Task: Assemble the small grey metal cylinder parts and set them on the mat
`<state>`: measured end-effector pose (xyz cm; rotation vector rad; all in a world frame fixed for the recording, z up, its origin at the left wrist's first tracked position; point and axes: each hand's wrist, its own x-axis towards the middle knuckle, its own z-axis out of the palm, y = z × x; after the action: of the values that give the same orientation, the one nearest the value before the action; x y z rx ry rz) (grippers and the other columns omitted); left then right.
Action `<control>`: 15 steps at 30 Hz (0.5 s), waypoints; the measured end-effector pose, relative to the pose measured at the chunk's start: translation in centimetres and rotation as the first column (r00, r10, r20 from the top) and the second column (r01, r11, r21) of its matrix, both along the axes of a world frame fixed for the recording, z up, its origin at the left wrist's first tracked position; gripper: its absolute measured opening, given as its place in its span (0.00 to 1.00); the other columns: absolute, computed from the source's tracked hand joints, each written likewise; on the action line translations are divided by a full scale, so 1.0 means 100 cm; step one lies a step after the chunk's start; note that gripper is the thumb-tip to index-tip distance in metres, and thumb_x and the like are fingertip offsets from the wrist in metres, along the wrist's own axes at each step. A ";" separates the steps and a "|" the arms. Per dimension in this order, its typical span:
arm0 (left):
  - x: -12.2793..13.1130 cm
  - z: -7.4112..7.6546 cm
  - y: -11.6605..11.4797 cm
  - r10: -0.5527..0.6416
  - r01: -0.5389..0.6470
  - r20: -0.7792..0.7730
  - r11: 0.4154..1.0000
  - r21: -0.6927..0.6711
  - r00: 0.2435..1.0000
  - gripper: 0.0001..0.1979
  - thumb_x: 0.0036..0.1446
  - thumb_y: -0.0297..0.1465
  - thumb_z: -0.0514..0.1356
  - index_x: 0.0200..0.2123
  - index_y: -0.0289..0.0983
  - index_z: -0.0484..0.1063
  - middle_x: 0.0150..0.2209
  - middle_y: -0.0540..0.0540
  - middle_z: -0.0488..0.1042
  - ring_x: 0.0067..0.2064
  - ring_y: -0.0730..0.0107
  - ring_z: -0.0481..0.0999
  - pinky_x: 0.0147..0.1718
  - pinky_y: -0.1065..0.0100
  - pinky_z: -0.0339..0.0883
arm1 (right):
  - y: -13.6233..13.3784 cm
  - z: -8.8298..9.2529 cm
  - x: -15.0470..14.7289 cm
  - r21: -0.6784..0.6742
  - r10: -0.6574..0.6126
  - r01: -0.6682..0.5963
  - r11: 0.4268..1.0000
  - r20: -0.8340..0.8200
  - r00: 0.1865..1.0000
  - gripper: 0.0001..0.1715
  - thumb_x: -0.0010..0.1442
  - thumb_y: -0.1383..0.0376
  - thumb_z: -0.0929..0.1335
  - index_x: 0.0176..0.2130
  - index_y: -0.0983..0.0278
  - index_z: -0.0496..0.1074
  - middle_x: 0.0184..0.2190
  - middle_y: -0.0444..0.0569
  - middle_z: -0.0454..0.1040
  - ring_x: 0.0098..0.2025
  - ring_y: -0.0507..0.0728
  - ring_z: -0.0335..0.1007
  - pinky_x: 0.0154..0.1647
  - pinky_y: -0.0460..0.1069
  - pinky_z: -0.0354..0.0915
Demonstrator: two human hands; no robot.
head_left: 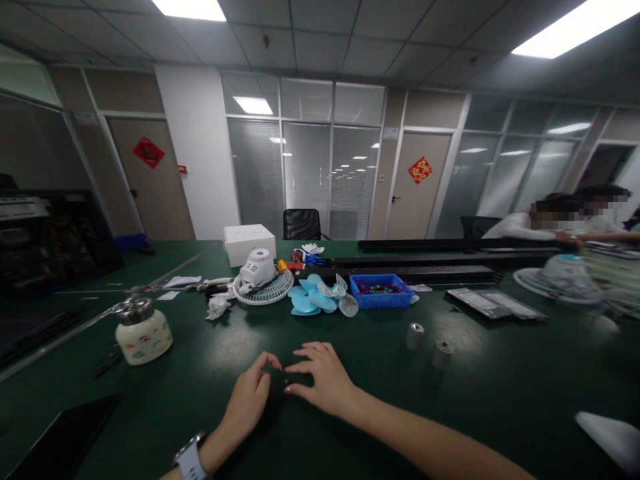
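My right hand reaches over the green table with its thumb and fingers apart, holding nothing. Between its thumb and forefinger is a tiny dark piece, too small to name, apparently on the tabletop. My left hand, with a watch on the wrist, faces it from the left. Its forefinger is bent towards the right fingertips, and a gap shows between that finger and the thumb. Nothing can be seen in the left hand. To the right of the hands stand two small metal cylinders.
Beyond the hands lie blue fan blades, a white fan and a blue tray of small parts. A cream jar stands left; flat metal-cased units lie right. Two people sit at the far right.
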<state>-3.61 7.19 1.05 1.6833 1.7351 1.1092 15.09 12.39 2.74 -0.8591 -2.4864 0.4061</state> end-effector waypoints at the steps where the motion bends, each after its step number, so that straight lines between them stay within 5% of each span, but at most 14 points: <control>1: 0.001 0.001 0.000 0.002 -0.002 -0.006 1.000 0.004 1.000 0.12 0.50 0.31 0.45 0.35 0.38 0.66 0.19 0.55 0.62 0.23 0.66 0.65 0.26 0.68 0.55 | 0.002 -0.005 -0.005 0.002 0.003 -0.003 1.000 -0.009 1.000 0.17 0.56 0.51 0.69 0.45 0.50 0.76 0.53 0.43 0.71 0.58 0.59 0.59 0.56 0.57 0.54; 7: 0.002 0.003 0.001 0.014 -0.012 -0.060 1.000 0.022 0.998 0.13 0.48 0.31 0.45 0.34 0.39 0.66 0.19 0.55 0.61 0.23 0.66 0.65 0.26 0.68 0.55 | 0.009 -0.001 0.013 0.104 -0.040 0.049 0.993 -0.089 0.995 0.08 0.56 0.58 0.71 0.39 0.48 0.78 0.46 0.41 0.75 0.54 0.59 0.63 0.53 0.56 0.58; 10: 0.001 0.003 0.001 0.003 -0.004 -0.081 1.000 -0.004 0.997 0.13 0.50 0.30 0.44 0.35 0.38 0.66 0.19 0.54 0.61 0.23 0.65 0.66 0.26 0.68 0.55 | 0.023 0.017 0.064 0.214 -0.174 0.196 0.957 -0.115 0.978 0.10 0.59 0.61 0.68 0.41 0.47 0.78 0.46 0.45 0.76 0.53 0.61 0.65 0.53 0.57 0.59; 15: 0.001 0.001 0.001 -0.003 0.000 -0.112 1.000 -0.026 0.994 0.13 0.51 0.30 0.44 0.36 0.39 0.65 0.18 0.55 0.60 0.23 0.65 0.66 0.27 0.68 0.54 | 0.062 0.040 0.179 0.289 -0.547 0.557 0.779 -0.121 0.828 0.14 0.60 0.56 0.65 0.37 0.54 0.79 0.38 0.46 0.79 0.43 0.62 0.71 0.46 0.58 0.63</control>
<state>-3.47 7.29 1.20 1.7612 1.8078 1.0043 32.95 18.61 6.73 -1.3635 -2.0486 -0.1781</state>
